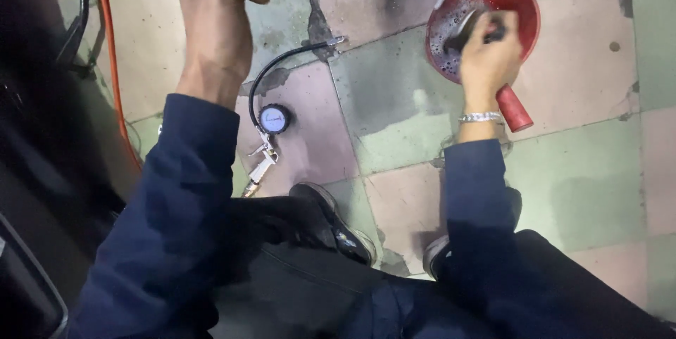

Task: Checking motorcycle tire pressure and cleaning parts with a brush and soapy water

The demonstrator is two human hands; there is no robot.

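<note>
My right hand (488, 61) reaches into a red plastic dipper (521, 1) with foamy water and is closed on a dark brush-like thing (470, 33) inside it. The dipper's red handle (514, 108) sticks out toward me below my wrist, which wears a silver bracelet (480, 118). My left hand (215, 22) is raised at the upper left with its fingers curled at the frame's top edge; what it grips is hidden. Between my arms a tyre inflator gauge (273, 118) with a black hose (292, 54) and metal trigger lies on the tiled floor.
An orange hose (113, 64) runs down the left side beside a large dark object (42, 170). My dark shoes (338, 226) stand on the worn pink and green floor tiles (577, 170), which are stained and cracked near the top.
</note>
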